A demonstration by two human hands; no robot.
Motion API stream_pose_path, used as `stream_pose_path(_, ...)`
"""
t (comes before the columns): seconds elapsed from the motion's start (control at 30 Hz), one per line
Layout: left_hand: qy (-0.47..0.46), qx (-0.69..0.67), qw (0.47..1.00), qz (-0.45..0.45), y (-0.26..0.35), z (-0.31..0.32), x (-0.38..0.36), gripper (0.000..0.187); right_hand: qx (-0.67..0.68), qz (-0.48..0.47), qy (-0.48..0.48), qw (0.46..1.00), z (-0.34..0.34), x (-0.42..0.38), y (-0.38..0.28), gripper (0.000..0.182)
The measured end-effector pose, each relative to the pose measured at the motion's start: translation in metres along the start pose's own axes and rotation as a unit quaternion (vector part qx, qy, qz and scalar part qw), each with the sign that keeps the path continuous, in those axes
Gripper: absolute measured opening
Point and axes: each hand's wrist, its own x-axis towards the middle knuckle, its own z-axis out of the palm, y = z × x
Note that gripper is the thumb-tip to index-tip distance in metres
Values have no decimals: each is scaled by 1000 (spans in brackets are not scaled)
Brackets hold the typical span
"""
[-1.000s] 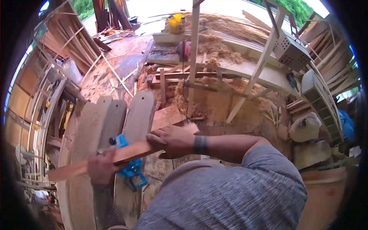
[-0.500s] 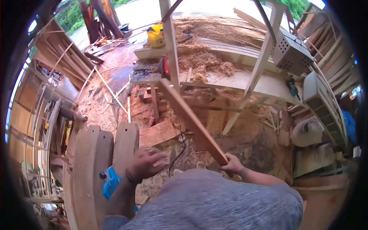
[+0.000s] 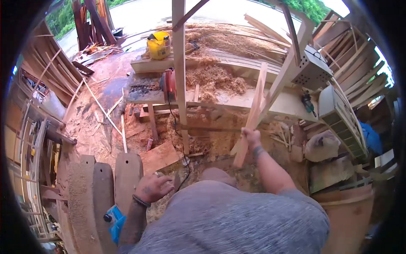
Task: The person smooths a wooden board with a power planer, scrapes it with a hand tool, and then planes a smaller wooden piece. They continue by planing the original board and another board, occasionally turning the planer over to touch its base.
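My right hand (image 3: 252, 137) is wrapped round a long, narrow wooden board (image 3: 257, 95) near its lower end. The board stands steeply, its upper end in front of the shavings-covered bench. My left hand (image 3: 154, 187) holds nothing, its fingers apart and slightly bent, beside thick wooden planks (image 3: 128, 169) with holes near their rounded ends. By my left forearm is a blue tool (image 3: 116, 222) with a black knob, partly hidden by the arm.
A workbench (image 3: 287, 99) heaped with wood shavings (image 3: 220, 80) crosses ahead, with a wooden post (image 3: 179, 76) before it. A yellow bucket (image 3: 159, 45), a red round machine part (image 3: 169, 84) and a green power tool (image 3: 308, 103) sit there. A black cord (image 3: 187, 169) trails across the floor.
My right hand has moved up and forward, swinging the board from leaning left to nearly upright, leaning slightly right. My left hand stays near the planks. The view has shifted slightly right.
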Motion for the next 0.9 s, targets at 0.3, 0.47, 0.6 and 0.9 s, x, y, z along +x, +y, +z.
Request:
stream_pose_path(0.3, 19, -113, 965, -235, -23, 26, -23, 40, -71, -117, -57, 989, 24, 380, -48, 28)
stream_pose_path(0.47, 97, -151, 883, -434, -13, 60, -53, 38, -29, 24, -163, 986, 73, 515, -103, 46)
stream_pose_path(0.6, 188, -118, 742, -633, 21, 38, -93, 36, -80, 60, -161, 982, 118, 569, -121, 50)
stream_pose_path(0.9, 431, 133, 433, -781, 5, 101, -334, 62, -326, -8, -230, 917, 158, 431, -109, 35)
